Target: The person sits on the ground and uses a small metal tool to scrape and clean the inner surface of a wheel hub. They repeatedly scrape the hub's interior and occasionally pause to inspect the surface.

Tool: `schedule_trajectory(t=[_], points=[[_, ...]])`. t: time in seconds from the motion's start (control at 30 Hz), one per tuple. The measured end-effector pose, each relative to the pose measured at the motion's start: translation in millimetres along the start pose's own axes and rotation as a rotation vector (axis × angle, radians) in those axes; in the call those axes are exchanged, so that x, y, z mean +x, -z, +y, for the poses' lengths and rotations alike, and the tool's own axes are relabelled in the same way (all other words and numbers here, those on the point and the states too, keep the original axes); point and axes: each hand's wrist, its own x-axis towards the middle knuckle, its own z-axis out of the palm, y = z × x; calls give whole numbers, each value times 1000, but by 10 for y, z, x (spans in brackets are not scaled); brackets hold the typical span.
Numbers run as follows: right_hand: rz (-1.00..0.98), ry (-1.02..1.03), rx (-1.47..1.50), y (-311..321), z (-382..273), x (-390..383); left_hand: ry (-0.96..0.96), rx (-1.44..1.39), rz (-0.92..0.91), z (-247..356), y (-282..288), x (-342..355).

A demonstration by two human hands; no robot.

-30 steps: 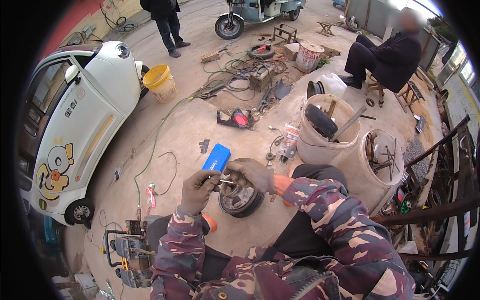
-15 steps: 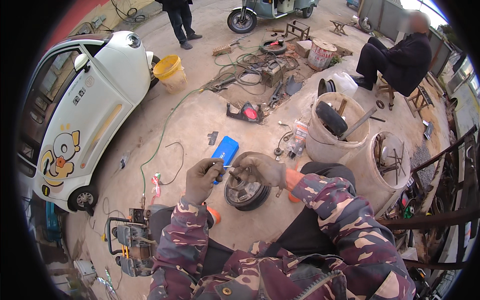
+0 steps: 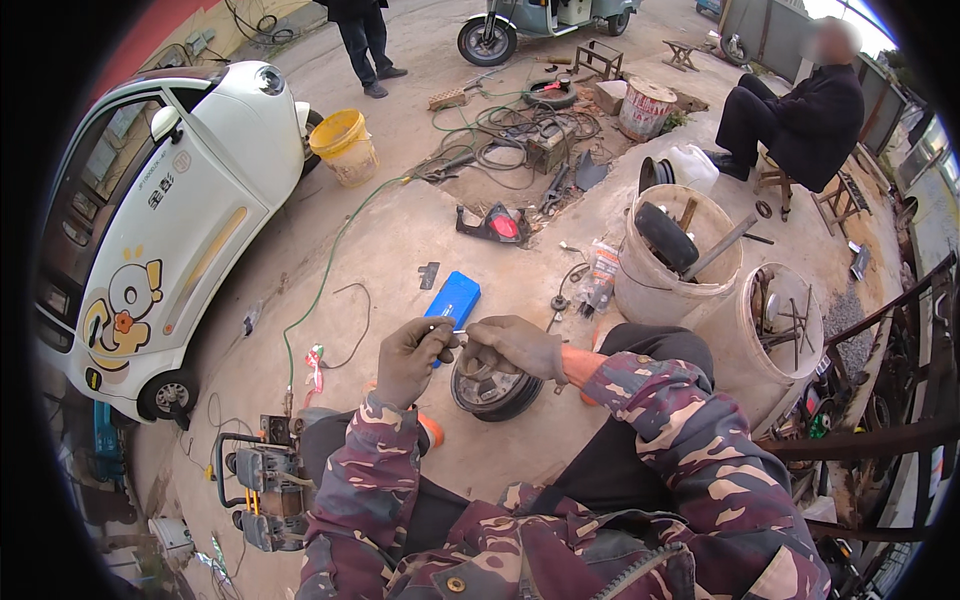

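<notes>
My two hands, in grey-brown work gloves, meet above a small black-rimmed wheel (image 3: 497, 396) on the concrete between my feet. My left hand (image 3: 410, 362) is closed in a pinch. My right hand (image 3: 518, 345) reaches over the wheel with bent fingers, pinching as well. A thin pale piece (image 3: 459, 333) shows between the fingertips of both; it is too small to name. The right hand covers the wheel's far side. Just beyond the fingers lies a bright blue box (image 3: 454, 299).
White buckets of metal parts (image 3: 677, 245) stand at right, near a seated person (image 3: 800, 110). At left are a small white car (image 3: 190, 230), a yellow bucket (image 3: 343, 148) and a compressor-like machine (image 3: 268, 490). Hoses and cables (image 3: 490, 140) tangle ahead; another person (image 3: 362, 45) stands farther off.
My right hand has turned slightly and lies lower over the wheel, hiding the dark shaft seen before. My left hand keeps its pinch.
</notes>
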Motion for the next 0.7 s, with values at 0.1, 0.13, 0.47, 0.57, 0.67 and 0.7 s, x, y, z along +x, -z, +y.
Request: schedule_trajectory(t=[0.1, 0.13, 0.47, 0.57, 0.67, 0.7], points=[[-9, 16, -11, 24, -21, -40, -62, 118, 6, -18, 51, 5], [-20, 14, 12, 24, -35, -56, -42, 167, 10, -18, 73, 2], [9, 3, 36, 43, -78, -106, -198, 443, -21, 14, 118, 78], [19, -11, 46, 41, -64, -150, -205, 433, -6, 13, 130, 96], [68, 23, 22, 137, 28, -186, -140, 377, 20, 4, 153, 130], [37, 49, 5, 156, 67, -146, -166, 380, 7, 10, 179, 129]])
